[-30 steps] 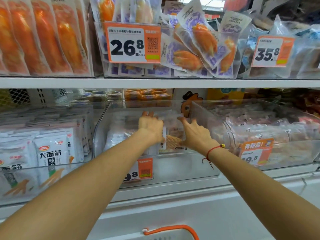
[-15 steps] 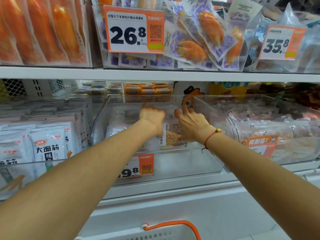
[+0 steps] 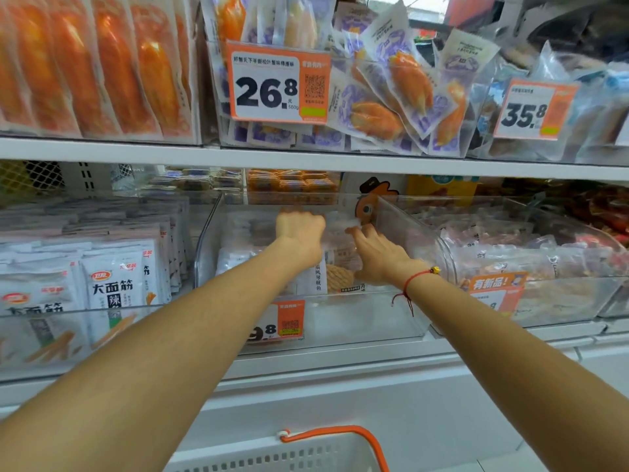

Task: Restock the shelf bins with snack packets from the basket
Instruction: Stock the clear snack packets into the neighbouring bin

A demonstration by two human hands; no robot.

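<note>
Both arms are reaching into the clear middle bin (image 3: 340, 321) at 12 o'clock, arranging snack packets (image 3: 335, 267). The left hand (image 3: 299, 229) is curling over the stack; whether it is gripping is unclear. The right hand (image 3: 377, 250) is pressing, fingers loosely bent. The basket (image 3: 306, 454) is waiting at 6 o'clock. Next move likely calls for withdrawing between the bin's walls, under the upper shelf (image 3: 306, 158).

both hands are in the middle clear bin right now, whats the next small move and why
Probably press the packets back and level, then draw both hands out toward the basket for more. The left hand and right hand are both deep in the middle bin on the packets; whether either grips one is unclear. The bin's front part looks bare, so there seems room for more stock.
</note>
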